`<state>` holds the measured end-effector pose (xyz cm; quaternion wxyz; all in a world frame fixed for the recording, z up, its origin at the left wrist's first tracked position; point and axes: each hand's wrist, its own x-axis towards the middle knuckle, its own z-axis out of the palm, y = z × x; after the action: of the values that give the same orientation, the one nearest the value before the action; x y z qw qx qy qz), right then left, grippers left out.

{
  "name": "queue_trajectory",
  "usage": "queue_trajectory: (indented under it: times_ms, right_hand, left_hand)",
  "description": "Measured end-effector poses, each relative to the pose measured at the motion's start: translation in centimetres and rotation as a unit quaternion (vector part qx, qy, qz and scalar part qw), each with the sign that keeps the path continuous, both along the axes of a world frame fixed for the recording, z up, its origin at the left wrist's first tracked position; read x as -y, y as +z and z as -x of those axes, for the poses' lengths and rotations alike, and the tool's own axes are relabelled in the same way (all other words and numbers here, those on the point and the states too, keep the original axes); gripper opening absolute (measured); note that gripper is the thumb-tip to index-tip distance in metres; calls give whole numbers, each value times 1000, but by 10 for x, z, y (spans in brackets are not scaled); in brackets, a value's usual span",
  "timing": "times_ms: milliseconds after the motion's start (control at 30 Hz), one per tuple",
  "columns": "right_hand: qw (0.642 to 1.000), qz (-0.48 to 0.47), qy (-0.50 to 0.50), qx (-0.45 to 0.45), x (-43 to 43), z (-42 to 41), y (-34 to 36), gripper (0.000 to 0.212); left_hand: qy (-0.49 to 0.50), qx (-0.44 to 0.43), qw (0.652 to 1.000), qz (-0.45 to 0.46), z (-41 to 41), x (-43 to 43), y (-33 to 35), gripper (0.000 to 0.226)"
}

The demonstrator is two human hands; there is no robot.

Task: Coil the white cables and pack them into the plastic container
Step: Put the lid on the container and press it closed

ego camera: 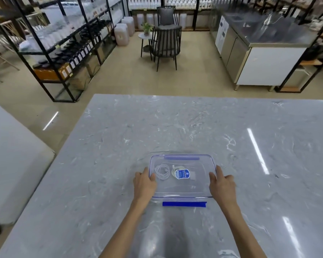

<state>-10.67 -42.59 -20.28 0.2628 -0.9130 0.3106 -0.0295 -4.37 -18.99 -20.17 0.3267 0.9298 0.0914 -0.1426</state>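
A clear plastic container [183, 192] with its transparent lid on stands on the marble table [175, 127]. Through the lid I see a coiled white cable [162, 171] at the left and a second coiled white cable [174, 171] partly behind a blue label [182, 173]. The near blue latch [184, 204] sticks out flat toward me; the far latch [182, 157] lies over the lid's edge. My left hand [144, 183] grips the container's left side, thumb on the lid. My right hand [222, 185] grips the right side the same way.
The table's left edge runs diagonally past a second white surface [11, 155]. Beyond the table are black shelving racks [63, 43], two dark chairs [166, 43], a small round table with a plant [146, 34] and a steel counter [259, 43].
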Motion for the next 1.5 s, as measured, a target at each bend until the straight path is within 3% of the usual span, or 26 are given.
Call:
queue_trajectory:
  times_ms: [200,300,467,567,800,900,1033,1167,1267,1500]
  right_hand:
    - [994,26,18,-104,8,-1,1,49]
    - [996,-45,10,-71,10,2,0,46]
    - [996,-61,8,-69,10,5,-5,50]
    - [995,-49,7,-81,7,9,-8,55]
    - [996,33,33,-72,4,14,-11,48]
    - [998,7,-5,-56,-2,11,-6,53]
    - [999,44,2,-17,-8,13,-3,52]
    - [1000,-29,3,-8,-1,11,-3,49]
    - [997,-73,2,-16,7,13,-2,51]
    - [996,-79,10,-38,7,12,2,52]
  left_hand:
    - [-10,7,999,36,-2,-3,0,22]
    - [-14,1,999,52,-3,-2,0,24]
    - [-9,-38,999,36,-7,-2,-6,37]
    - [-6,-61,997,51,-12,-5,-10,43]
    - [-12,-98,995,29,-19,-4,-11,32]
    - [-9,-93,995,21,-21,-3,-11,36]
    - [2,-99,991,92,-22,-12,-13,46]
    - [15,-106,980,165,-20,-16,-14,49]
    - [17,-115,980,164,-17,-15,-13,53]
    - [18,-80,988,130,-15,-16,-12,57]
